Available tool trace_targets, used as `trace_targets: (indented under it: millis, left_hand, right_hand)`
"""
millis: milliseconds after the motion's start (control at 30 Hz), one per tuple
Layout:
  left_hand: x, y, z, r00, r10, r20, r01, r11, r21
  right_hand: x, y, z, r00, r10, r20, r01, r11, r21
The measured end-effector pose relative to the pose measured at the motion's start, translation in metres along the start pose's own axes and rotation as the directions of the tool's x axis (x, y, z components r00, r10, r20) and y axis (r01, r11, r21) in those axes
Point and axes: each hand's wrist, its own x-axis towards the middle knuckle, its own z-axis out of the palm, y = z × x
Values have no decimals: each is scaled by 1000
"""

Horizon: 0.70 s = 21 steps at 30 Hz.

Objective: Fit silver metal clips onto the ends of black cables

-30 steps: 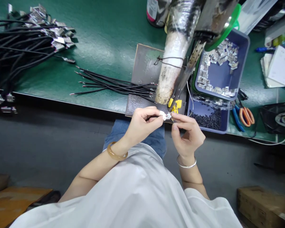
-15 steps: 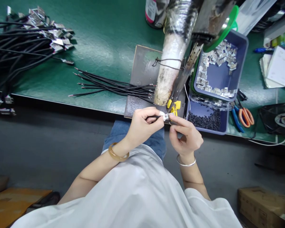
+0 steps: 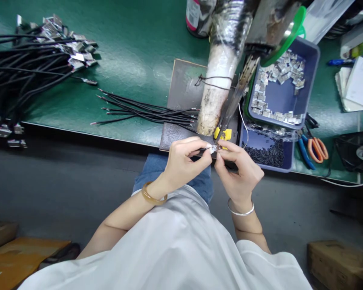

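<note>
A small silvery metal connector sits between my two hands, just in front of the yellow piece below the metal arm. My left hand pinches its left side, where a bit of black cable shows between the fingers. On the right, my right hand has thumb and forefinger closed at the connector's other end. Several black cables with bared ends lie left of the hands, partly on the dark board. A white wrapped tube tied with black wire slants down above my hands.
At the right, a blue bin holds metal shells, over another bin of small black parts. Orange-handled scissors and blue-handled pliers lie beside them. Finished-looking cables with metal ends are heaped at the left.
My right thumb and forefinger have closed in on the connector's right end, and the thin dark piece seen under that hand no longer shows. The whole view has shifted slightly.
</note>
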Motion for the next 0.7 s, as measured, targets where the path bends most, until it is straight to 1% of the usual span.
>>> trace_targets:
  millis: [100, 200, 267, 367, 467, 700]
  left_hand:
    - [3, 1, -2, 998, -61, 15, 61, 998, -23]
    - [5, 0, -2, 996, -81, 23, 81, 997, -1]
    - [5, -1, 0, 998, -67, 13, 67, 997, 34]
    - [4, -1, 2, 1000, -11, -19, 13, 996, 92]
    - [3, -1, 3, 998, 29, -48, -24, 994, 107]
    - [3, 1, 1, 1000, -8, -21, 10, 998, 66]
  right_hand:
    - [0, 1, 1, 1000, -8, 1, 8, 1000, -17]
    - [1, 2, 1, 1000, -18, 14, 18, 999, -30]
    - [2, 2, 0, 1000, -25, 19, 26, 999, -33]
    - [3, 2, 0, 999, -27, 17, 28, 999, -40]
    - [5, 1, -1, 999, -28, 20, 29, 999, -34]
    - [6, 1, -2, 999, -8, 33, 9, 1000, -18]
